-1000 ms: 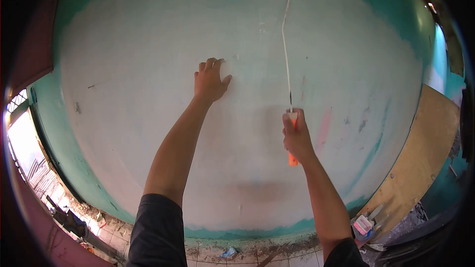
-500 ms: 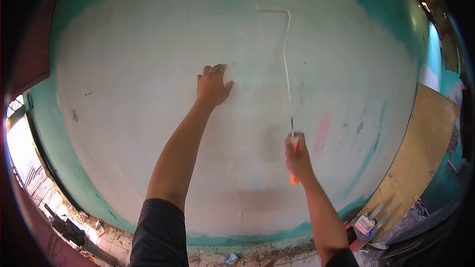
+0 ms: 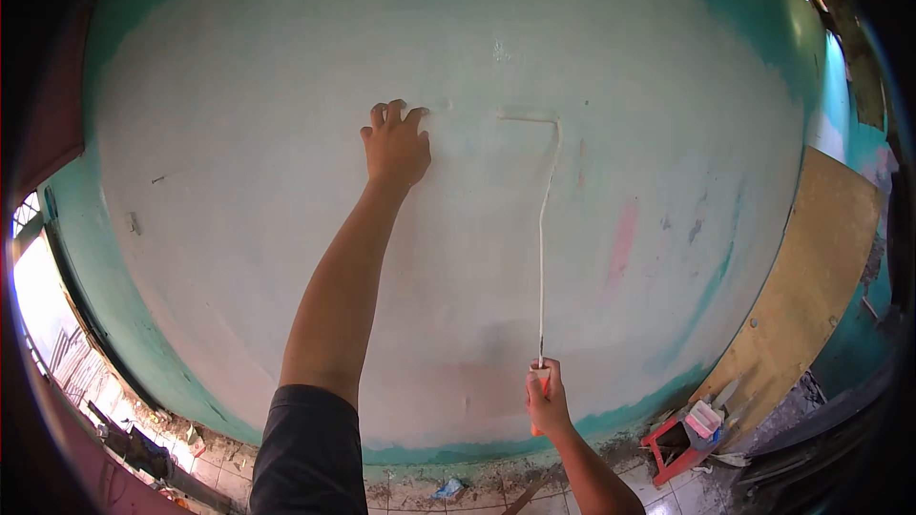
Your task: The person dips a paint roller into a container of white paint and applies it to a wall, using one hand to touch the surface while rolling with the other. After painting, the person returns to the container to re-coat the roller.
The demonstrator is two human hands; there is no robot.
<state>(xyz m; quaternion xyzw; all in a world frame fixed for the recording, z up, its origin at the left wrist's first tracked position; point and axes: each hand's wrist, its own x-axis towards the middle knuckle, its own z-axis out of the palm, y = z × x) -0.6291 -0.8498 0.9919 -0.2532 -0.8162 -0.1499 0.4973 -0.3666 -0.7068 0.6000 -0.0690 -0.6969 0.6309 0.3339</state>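
A wide, curved view of a wall [image 3: 286,181] is shown, coated in pale whitish paint with teal left bare along the top, sides and bottom edge. The left hand [image 3: 396,145] is pressed flat against the wall with fingers spread and nothing in its grasp, the bare forearm running down to a dark sleeve [image 3: 305,453]. Low in the picture, the right hand [image 3: 546,401] is clenched around the orange handle of a paint roller [image 3: 541,248]. From that grip a thin pale rod rises up the wall, bends near the top, and ends in the short roller head — lying against the wall just to the right of the left hand, well above the gripping hand. A tan board [image 3: 811,277] is leaned at the right. At its foot a small red stool [image 3: 668,458] is seen, on a littered tile floor [image 3: 458,496] — with a pink-and-white object on it
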